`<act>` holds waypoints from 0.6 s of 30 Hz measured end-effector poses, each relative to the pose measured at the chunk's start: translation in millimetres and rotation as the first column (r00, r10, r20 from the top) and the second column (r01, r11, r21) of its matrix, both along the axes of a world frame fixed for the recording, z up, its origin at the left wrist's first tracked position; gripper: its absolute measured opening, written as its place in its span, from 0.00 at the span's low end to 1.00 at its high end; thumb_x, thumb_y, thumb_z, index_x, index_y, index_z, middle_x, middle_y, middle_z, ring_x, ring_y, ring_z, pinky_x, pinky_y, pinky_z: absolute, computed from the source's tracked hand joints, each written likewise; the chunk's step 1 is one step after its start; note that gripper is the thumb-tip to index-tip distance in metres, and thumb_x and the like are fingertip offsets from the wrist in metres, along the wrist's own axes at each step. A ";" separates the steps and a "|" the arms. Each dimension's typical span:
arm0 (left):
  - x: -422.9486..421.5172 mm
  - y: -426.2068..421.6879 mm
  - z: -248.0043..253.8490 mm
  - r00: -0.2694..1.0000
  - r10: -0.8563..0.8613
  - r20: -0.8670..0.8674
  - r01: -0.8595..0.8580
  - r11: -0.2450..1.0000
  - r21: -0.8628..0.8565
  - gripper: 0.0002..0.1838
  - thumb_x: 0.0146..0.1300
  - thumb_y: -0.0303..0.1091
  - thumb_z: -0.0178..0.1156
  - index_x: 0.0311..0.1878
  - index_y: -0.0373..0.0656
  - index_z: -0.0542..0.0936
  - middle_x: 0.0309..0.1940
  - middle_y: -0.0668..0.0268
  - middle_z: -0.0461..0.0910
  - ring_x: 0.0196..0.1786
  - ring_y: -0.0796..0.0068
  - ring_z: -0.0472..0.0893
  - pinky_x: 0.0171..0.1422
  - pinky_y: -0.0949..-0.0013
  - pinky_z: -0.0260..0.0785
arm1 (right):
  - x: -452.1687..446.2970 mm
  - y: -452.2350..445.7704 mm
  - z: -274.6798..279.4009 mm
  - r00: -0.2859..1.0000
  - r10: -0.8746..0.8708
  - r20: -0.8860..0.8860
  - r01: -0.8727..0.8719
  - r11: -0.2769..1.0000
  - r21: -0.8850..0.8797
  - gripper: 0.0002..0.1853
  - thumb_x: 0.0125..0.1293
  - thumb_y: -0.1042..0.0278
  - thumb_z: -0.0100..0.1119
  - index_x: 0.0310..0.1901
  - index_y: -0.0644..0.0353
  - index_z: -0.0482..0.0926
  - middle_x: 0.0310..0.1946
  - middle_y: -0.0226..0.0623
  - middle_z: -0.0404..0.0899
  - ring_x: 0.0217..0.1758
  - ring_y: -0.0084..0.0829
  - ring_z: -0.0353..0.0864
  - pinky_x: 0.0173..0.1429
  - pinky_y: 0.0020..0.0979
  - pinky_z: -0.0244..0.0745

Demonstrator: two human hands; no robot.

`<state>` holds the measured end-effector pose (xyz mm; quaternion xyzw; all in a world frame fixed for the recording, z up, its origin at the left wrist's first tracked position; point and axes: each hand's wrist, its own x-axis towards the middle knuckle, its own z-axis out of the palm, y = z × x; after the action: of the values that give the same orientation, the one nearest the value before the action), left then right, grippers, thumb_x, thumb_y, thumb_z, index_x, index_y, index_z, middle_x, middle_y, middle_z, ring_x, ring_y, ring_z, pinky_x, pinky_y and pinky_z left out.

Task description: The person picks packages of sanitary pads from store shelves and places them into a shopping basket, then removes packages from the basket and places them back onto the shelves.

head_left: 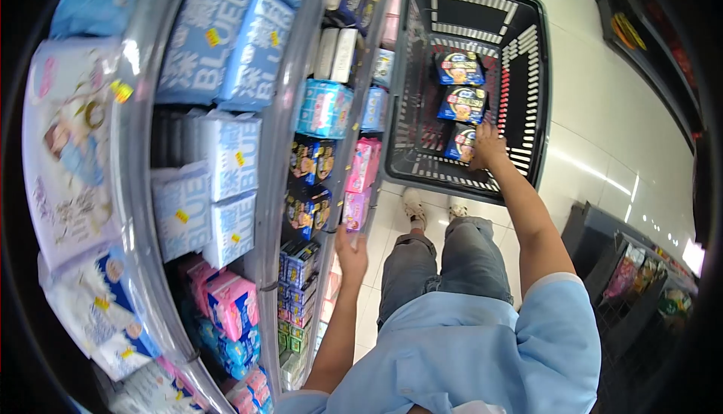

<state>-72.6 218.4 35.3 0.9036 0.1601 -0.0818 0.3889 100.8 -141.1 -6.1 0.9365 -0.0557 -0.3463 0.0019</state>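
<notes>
Right-hand grip (489, 148) reached down inside the basket (529, 120), fingers bent and slightly parted over the right side of a dark-blue packet (458, 143); whether they had closed firmly on it could not be told, as their undersides were hidden. That packet lay just left of the grip, and with one part covered, its long axis could not be settled. A second packet (461, 103) and a third packet (459, 68) lay beyond the grip, in a line leading away from the person. Left-hand grip (352, 256) was outside the basket, close beside a pink packet (356, 209), contact unclear, leaving the right much nearer the dark-blue one.
</notes>
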 end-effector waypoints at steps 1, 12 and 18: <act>-3.1 -4.1 6.2 0.999 -0.039 -0.003 0.039 0.999 0.017 0.29 0.59 0.33 0.56 0.59 0.27 0.60 0.58 0.39 0.62 0.63 0.44 0.61 0.67 0.55 0.51 | -3.5 -2.0 -6.1 0.998 -0.039 0.047 0.036 0.997 0.067 0.58 0.29 0.56 0.75 0.63 0.65 0.51 0.61 0.48 0.56 0.63 0.47 0.60 0.60 0.45 0.68; -19.0 -34.8 53.0 0.991 -0.044 -0.124 0.028 0.991 -0.132 0.30 0.61 0.37 0.56 0.63 0.33 0.60 0.60 0.47 0.63 0.62 0.54 0.65 0.65 0.59 0.58 | -23.7 -10.3 155.3 0.931 -0.065 0.358 -0.068 0.936 0.345 0.46 0.33 0.63 0.70 0.58 0.64 0.61 0.51 0.46 0.65 0.57 0.46 0.66 0.56 0.38 0.70; 16.6 -57.4 132.0 0.917 -0.110 -0.383 -0.317 0.380 -0.869 0.34 0.65 0.58 0.44 0.63 0.37 0.61 0.55 0.54 0.71 0.56 0.62 0.73 0.60 0.58 0.65 | -64.9 25.7 239.7 0.689 -0.019 0.725 -0.584 0.577 0.570 0.45 0.31 0.72 0.72 0.57 0.63 0.62 0.52 0.49 0.64 0.58 0.49 0.63 0.63 0.40 0.63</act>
<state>-55.9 161.0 167.2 0.4888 0.2170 -0.3041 0.7883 35.9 -115.4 233.6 0.8958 0.2640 0.0263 -0.3567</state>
